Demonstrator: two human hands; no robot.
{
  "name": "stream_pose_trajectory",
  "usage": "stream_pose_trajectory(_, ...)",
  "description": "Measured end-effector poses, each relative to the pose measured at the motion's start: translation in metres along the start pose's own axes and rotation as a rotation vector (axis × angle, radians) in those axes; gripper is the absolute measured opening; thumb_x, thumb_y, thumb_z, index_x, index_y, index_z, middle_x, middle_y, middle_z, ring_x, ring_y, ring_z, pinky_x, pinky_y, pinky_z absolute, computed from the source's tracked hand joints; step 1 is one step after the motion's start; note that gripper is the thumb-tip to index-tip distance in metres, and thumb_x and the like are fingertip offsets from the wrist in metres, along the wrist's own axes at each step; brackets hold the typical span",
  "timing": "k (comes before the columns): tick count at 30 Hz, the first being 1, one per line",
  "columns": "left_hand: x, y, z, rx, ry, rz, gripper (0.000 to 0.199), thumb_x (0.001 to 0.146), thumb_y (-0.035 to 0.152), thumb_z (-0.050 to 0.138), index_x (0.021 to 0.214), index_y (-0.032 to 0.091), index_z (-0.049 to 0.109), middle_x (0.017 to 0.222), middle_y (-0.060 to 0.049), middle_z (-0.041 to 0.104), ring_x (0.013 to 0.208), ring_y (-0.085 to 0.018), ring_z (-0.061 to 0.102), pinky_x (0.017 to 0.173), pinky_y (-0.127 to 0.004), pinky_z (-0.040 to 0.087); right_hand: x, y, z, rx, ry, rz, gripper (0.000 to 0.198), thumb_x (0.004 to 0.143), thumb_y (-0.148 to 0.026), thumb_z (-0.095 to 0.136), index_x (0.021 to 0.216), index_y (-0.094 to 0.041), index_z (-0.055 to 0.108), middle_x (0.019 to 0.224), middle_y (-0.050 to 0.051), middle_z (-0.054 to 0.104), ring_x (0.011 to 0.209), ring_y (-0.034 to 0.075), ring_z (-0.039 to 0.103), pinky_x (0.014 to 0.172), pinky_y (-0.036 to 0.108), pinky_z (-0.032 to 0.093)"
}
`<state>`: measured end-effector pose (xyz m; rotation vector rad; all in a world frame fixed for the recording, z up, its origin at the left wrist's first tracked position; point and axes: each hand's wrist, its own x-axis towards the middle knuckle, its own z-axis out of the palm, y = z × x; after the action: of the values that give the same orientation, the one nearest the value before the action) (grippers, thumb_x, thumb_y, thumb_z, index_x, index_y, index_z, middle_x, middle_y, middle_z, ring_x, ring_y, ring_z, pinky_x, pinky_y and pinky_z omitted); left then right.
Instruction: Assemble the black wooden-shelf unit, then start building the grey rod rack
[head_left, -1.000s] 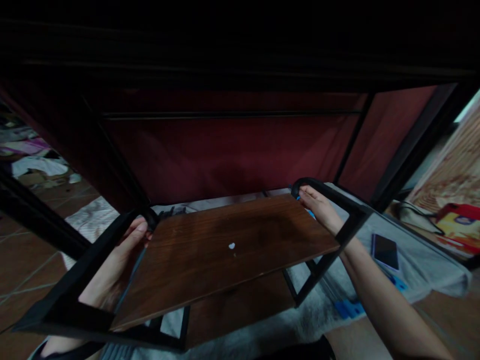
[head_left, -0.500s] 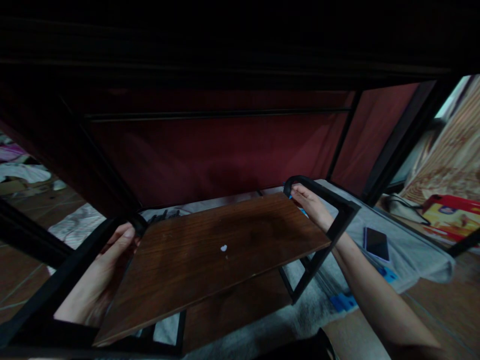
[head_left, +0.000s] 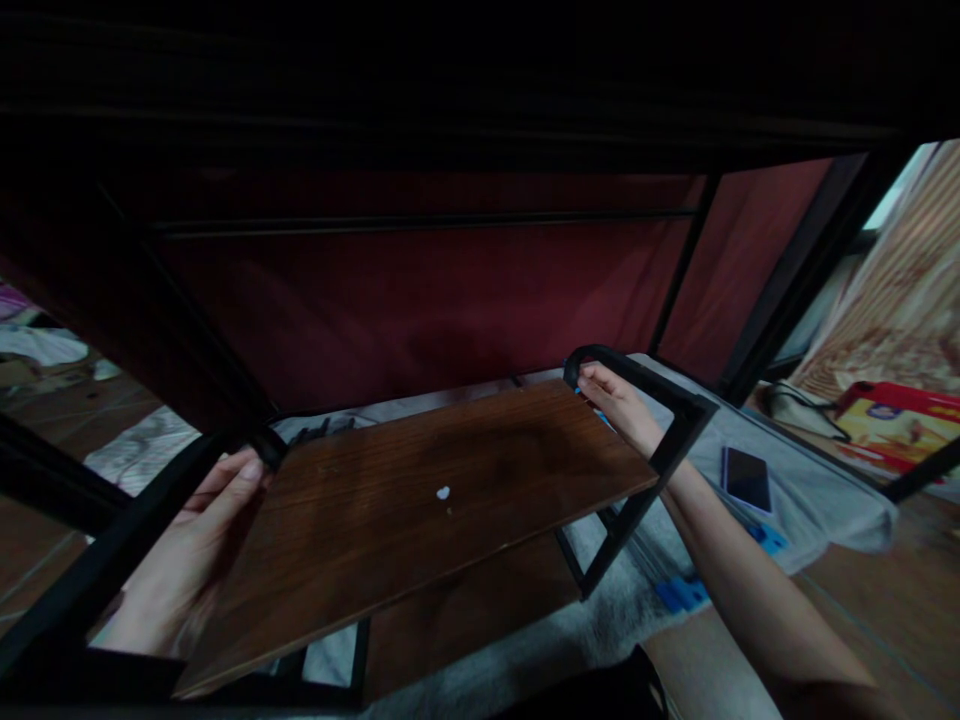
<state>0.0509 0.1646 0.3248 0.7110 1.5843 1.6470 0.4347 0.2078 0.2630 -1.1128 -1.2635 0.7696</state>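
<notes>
A small two-tier rack with a brown wooden shelf board (head_left: 375, 510) and a black metal frame (head_left: 686, 415) stands before me. My left hand (head_left: 199, 540) is closed at the far left corner, thumb and fingers against the rounded end of the side rail, beside the board. At the opposite far corner, my right hand (head_left: 619, 400) closes at the curved end of the right rail, its forearm passing behind the frame's upright. Parts of both hands' fingers are hidden by the rails and board. A small white spot (head_left: 443, 493) shows on the board's top.
Dark red panels (head_left: 450, 300) in a black framework surround the rack, with a dark beam overhead. A grey cloth (head_left: 825, 500) lies beneath. On it are a phone (head_left: 746, 480) and blue pieces (head_left: 682, 594). A red and yellow package (head_left: 900, 430) lies at right.
The view has shifted slightly, so everything sits a little further left and up. Both hands keep their places at the rack's far corners.
</notes>
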Motion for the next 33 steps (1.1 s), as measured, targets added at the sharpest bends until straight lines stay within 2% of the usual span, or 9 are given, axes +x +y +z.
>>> stream_pose_trajectory(4, 0.001, -0.002, 0.0, 0.017, -0.014, 0.013, 0.018, 0.044, 0.018, 0.071, 0.061, 0.021, 0.068, 0.059, 0.007, 0.063, 0.059, -0.009, 0.049, 0.047, -0.013, 0.042, -0.001, 0.002, 0.0, -0.026, 0.045, -0.035, 0.045, 0.068, -0.067, 0.072, 0.081, -0.025, 0.061, 0.08, 0.001, 0.057, 0.074, 0.017, 0.052, 0.067, 0.031, 0.047)
stream_pose_trajectory(7, 0.004, -0.005, -0.001, 0.046, -0.012, 0.053, 0.014, 0.047, 0.016, 0.069, 0.06, 0.019, 0.068, 0.059, 0.007, 0.061, 0.06, -0.008, 0.049, 0.047, -0.011, 0.04, -0.002, 0.003, 0.0, -0.055, 0.037, -0.053, 0.043, 0.071, -0.065, 0.07, 0.083, -0.025, 0.062, 0.081, 0.001, 0.057, 0.075, 0.018, 0.052, 0.068, 0.031, 0.046)
stream_pose_trajectory(12, 0.006, -0.006, 0.0, 0.033, 0.002, 0.062, 0.008, 0.055, 0.01, 0.066, 0.059, 0.017, 0.066, 0.056, 0.008, 0.059, 0.057, -0.006, 0.048, 0.051, -0.01, 0.043, -0.002, 0.003, -0.002, -0.088, 0.007, -0.093, 0.04, 0.075, -0.064, 0.068, 0.08, -0.025, 0.06, 0.079, 0.001, 0.056, 0.075, 0.017, 0.052, 0.069, 0.03, 0.046)
stream_pose_trajectory(18, 0.02, -0.013, -0.003, -0.023, 0.006, 0.115, 0.015, 0.064, 0.002, 0.062, 0.059, 0.015, 0.066, 0.054, 0.007, 0.059, 0.053, -0.005, 0.048, 0.049, -0.009, 0.042, 0.003, 0.003, -0.007, -0.171, -0.003, -0.104, 0.038, 0.078, -0.06, 0.067, 0.077, -0.024, 0.054, 0.074, -0.001, 0.055, 0.073, 0.016, 0.053, 0.067, 0.028, 0.046)
stream_pose_trajectory(24, 0.033, -0.023, -0.008, -0.059, -0.079, 0.177, 0.017, 0.069, -0.002, 0.062, 0.062, 0.013, 0.068, 0.052, 0.005, 0.06, 0.049, -0.004, 0.05, 0.051, -0.013, 0.043, 0.005, -0.002, -0.013, -0.204, -0.08, -0.077, 0.035, 0.079, -0.055, 0.068, 0.076, -0.022, 0.054, 0.072, -0.002, 0.053, 0.069, 0.014, 0.051, 0.065, 0.026, 0.044)
stream_pose_trajectory(29, 0.035, -0.026, -0.013, -0.127, -0.158, 0.209, 0.018, 0.071, -0.003, 0.062, 0.065, 0.012, 0.07, 0.055, 0.004, 0.062, 0.05, -0.004, 0.051, 0.052, -0.014, 0.042, 0.007, -0.001, -0.019, -0.186, -0.135, -0.035, 0.027, 0.087, -0.047, 0.064, 0.083, -0.021, 0.057, 0.079, -0.002, 0.054, 0.073, 0.013, 0.05, 0.069, 0.026, 0.04)
stream_pose_trajectory(33, 0.038, -0.03, -0.014, -0.161, -0.179, 0.191, 0.015, 0.071, -0.002, 0.063, 0.067, 0.011, 0.071, 0.056, 0.003, 0.063, 0.05, -0.005, 0.052, 0.052, -0.015, 0.042, 0.011, 0.001, -0.02, -0.17, -0.162, -0.028, 0.02, 0.092, -0.039, 0.059, 0.085, -0.021, 0.057, 0.078, -0.003, 0.054, 0.071, 0.011, 0.048, 0.067, 0.026, 0.036)
